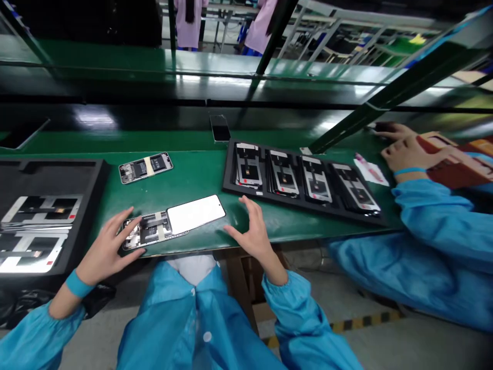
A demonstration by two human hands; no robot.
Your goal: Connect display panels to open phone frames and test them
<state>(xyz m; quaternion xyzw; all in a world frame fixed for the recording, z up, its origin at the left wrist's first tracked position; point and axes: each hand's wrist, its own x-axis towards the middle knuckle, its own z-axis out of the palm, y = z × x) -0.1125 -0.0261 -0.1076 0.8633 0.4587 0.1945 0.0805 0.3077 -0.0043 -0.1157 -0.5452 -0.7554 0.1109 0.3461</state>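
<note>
Green surface [200, 174] lit by overhead glare, people in pink [188, 25] seen beyond | left hand [106, 249] laid at opened phone's [154, 229] left end, fingers spread, grip cannot be told | right hand [254, 231] held with fingers spread, beside lit screen [196, 214] overlapping phone | stacked panels [316, 177] carried in four-compartment tray [277, 200]

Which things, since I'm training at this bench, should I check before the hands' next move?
1. Screen lit: ok, it glows white.
2. Screen lined up with phone body: not ok, offset right, overlapping only the body's right end.
3. Right hand free: ok, open and holding nothing.
4. Left hand gripping the body: cannot tell, fingers spread about its left end.
5. Body on bench: ok, near the front edge.
</note>
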